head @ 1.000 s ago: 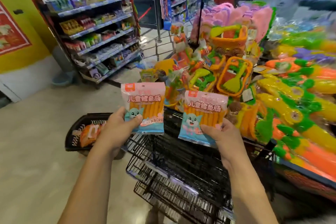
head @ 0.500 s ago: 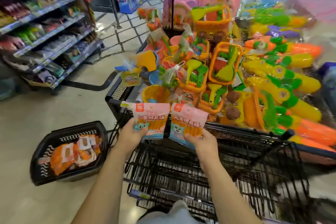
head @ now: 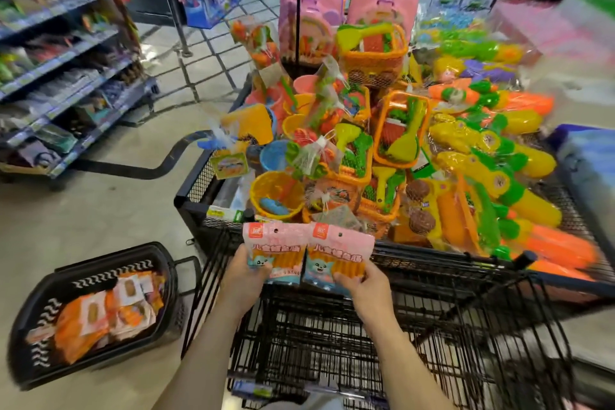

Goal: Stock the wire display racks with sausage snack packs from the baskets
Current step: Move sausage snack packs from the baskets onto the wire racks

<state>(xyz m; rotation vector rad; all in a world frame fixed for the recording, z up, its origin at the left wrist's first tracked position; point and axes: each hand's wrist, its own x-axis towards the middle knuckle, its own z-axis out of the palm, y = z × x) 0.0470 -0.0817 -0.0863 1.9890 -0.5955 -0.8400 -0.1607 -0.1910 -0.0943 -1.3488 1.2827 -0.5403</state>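
I hold two pink-and-blue sausage snack packs side by side over the black wire display rack (head: 332,326). My left hand (head: 244,280) grips the left pack (head: 278,250) by its lower left corner. My right hand (head: 364,286) pinches the right pack (head: 339,253) at its bottom edge. Both packs stand upright just above the rack's top tier, their tops level with the toy bin's front rim. A black shopping basket (head: 50,359) on the floor at lower left holds several orange and white snack packs (head: 103,313).
Behind the rack a black mesh bin (head: 196,183) is heaped with plastic beach toys and water guns (head: 492,176). Stocked store shelves (head: 60,76) line the left side. Tiled floor lies between shelves and bin.
Both hands have lowered the two packs and brought them together until they nearly touch, close over the rack's top tier. The view has tilted further down, showing more of the rack and basket.
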